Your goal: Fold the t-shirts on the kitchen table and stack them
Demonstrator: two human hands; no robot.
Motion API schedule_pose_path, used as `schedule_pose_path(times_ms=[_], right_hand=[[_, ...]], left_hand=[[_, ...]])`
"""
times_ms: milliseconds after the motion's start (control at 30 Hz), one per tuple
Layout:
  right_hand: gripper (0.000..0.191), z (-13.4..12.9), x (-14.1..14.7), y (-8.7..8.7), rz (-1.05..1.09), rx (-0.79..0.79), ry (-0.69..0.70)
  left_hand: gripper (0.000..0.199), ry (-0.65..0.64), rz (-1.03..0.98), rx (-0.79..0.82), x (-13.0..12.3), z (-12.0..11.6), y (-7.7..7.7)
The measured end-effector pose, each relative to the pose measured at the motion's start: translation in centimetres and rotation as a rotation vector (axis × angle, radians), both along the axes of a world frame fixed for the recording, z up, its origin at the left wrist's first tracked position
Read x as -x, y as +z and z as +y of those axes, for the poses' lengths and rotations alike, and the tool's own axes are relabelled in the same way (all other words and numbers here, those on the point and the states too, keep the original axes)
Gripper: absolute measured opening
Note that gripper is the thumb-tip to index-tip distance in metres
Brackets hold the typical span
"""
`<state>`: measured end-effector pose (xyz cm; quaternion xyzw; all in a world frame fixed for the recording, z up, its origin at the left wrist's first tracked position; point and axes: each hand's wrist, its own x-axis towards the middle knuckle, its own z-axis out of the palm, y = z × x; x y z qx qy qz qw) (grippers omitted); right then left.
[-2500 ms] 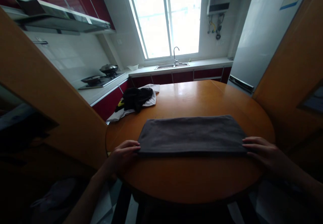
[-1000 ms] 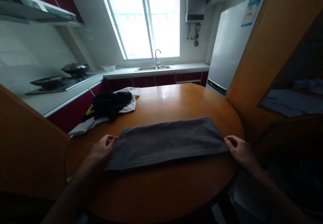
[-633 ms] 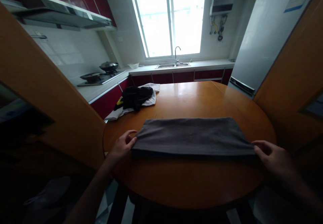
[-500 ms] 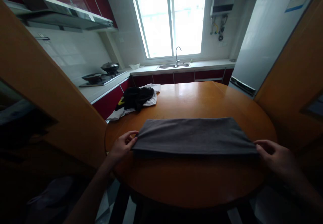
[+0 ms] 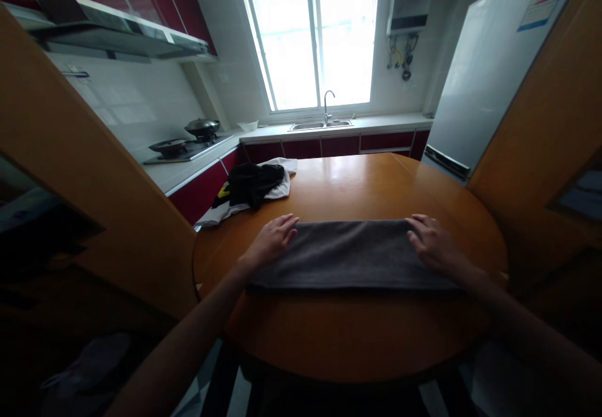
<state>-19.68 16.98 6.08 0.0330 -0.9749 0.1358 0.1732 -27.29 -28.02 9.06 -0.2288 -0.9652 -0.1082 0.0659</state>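
One left hand [image 5: 292, 228] and one right hand [image 5: 411, 229], both loosely spread, lie at the far corners of one folded gray cloth [image 5: 348, 257] on one wooden surface's [image 5: 357, 335] near side, one clothing heap [image 5: 254, 185] far left; apparent step: far-edge alignment, next calling for even corner contact.

Room across table [image 5: 367, 191] beyond grey cloth [image 5: 350, 254]; clothes pile [image 5: 254, 184] blocks left.

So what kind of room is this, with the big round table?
It looks like a kitchen: there's a sink with a tap under the window, a stove with pans on it, and what seems to be a fridge.
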Motion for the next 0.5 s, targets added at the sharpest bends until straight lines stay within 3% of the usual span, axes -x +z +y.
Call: schedule_pose_path(times_ms=[100, 200, 300, 400, 500], right_hand=[[0.064, -0.9, 2.6, -1.8, -0.204, -0.116, -0.018], [0.070, 0.5, 3.3, -3.8, -0.356, -0.157, -0.044], [0.073, 0.7, 3.5, -3.6, -0.381, -0.161, -0.065], [0.075, -2.6, 4.3, -1.5, -0.308, -0.130, -0.009], [0.069, -7.8, 5.8, -0.2, -0.233, -0.114, 0.133]], left_hand=[[0.063, 0.047, -0.159, 0.170, 1.9, 0.0, -2.0], [0.068, 0.090, -0.220, 0.173, 2.5, -1.8, -3.6], [0.071, 0.096, -0.236, 0.212, 2.8, -2.3, -2.9], [0.075, 0.060, -0.238, 0.274, 3.4, 0.8, -0.8], [0.064, -0.089, -0.141, 0.225, 3.6, 6.7, -0.1]])
